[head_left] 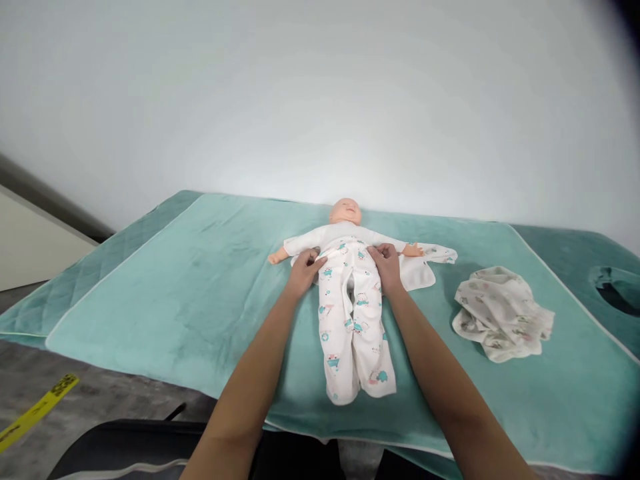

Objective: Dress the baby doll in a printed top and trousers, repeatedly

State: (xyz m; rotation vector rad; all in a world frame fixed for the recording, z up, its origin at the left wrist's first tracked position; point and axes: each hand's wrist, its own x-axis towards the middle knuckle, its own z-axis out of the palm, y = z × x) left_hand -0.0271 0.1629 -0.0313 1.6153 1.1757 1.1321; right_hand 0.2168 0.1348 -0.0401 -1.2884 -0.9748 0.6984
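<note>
A baby doll [345,212] lies face up on a teal blanket [200,280], arms spread, in a white top and white printed trousers [353,320]. My left hand [305,268] pinches the trousers' waistband at the doll's side nearest the left of the view. On the opposite hip, my right hand [384,263] grips the same waistband with curled fingers. Under the doll's arm at the right lies a flat white printed garment [425,267].
A crumpled white printed cloth [503,312] lies on the blanket to the right. The padded teal table has a face hole [617,293] at its far right. A plain wall rises behind. Grey floor with a yellow strip [37,410] shows at lower left.
</note>
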